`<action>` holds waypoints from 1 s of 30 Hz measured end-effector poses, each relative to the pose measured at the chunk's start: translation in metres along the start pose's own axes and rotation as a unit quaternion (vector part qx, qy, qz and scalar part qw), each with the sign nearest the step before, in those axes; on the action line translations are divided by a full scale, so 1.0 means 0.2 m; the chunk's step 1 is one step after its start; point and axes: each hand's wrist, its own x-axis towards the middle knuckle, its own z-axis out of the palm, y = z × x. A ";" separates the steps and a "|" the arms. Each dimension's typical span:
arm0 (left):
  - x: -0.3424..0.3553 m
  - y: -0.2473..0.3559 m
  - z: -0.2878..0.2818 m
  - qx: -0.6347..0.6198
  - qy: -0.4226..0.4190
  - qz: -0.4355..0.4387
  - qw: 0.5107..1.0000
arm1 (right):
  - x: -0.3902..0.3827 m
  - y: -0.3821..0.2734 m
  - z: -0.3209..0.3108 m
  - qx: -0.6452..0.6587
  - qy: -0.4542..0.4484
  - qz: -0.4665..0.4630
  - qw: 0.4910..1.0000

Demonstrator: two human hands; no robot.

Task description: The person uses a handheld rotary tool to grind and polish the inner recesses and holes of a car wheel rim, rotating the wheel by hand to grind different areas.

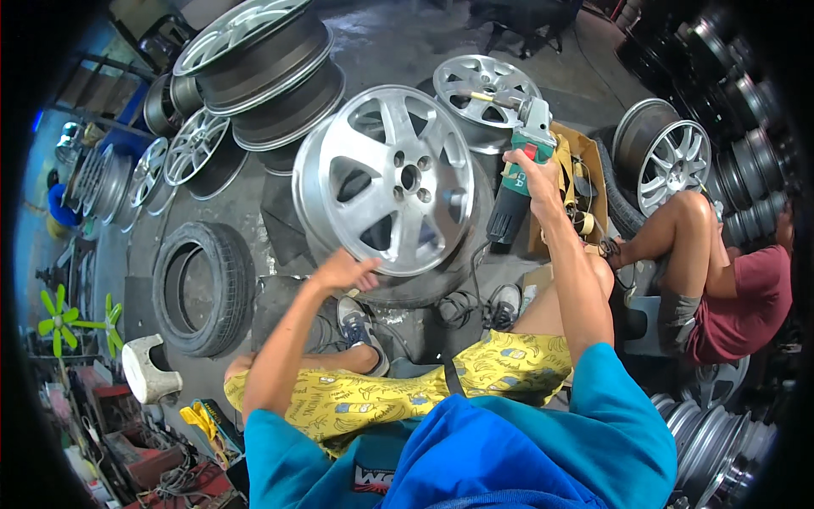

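Note:
A silver alloy wheel rim [407, 225] with broad spokes leans in front of me, its lower edge above a tire [424, 294] that lies flat. My left hand [343, 271] is closed at the rim's near left edge, thumb and fingers around the lip. To the right of the rim, my right hand [534, 176] is wrapped around the body of a green and grey angle grinder [513, 191]. The grinder's metal head points away from me, apart from the rim. Its cord hangs down toward the floor by my feet.
Stacked rims [271, 76] rise at the far left, and a loose tire [203, 288] lies nearer. Beyond the grinder sits another rim [483, 85] and a cardboard box [585, 170]. At right, a person in a maroon shirt [750, 297] sits by a rim [674, 167].

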 end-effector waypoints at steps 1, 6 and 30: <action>-0.07 0.10 -0.12 0.029 -0.022 -0.016 0.999 | -0.02 -0.02 0.01 -0.001 -0.001 0.004 1.000; -0.09 0.37 -0.50 0.122 -0.078 -0.097 0.985 | -0.06 -0.06 0.03 -0.041 -0.018 0.022 0.999; 0.65 1.14 -0.52 0.383 0.364 0.191 0.828 | -0.05 -0.07 -0.14 -0.087 0.043 0.022 0.995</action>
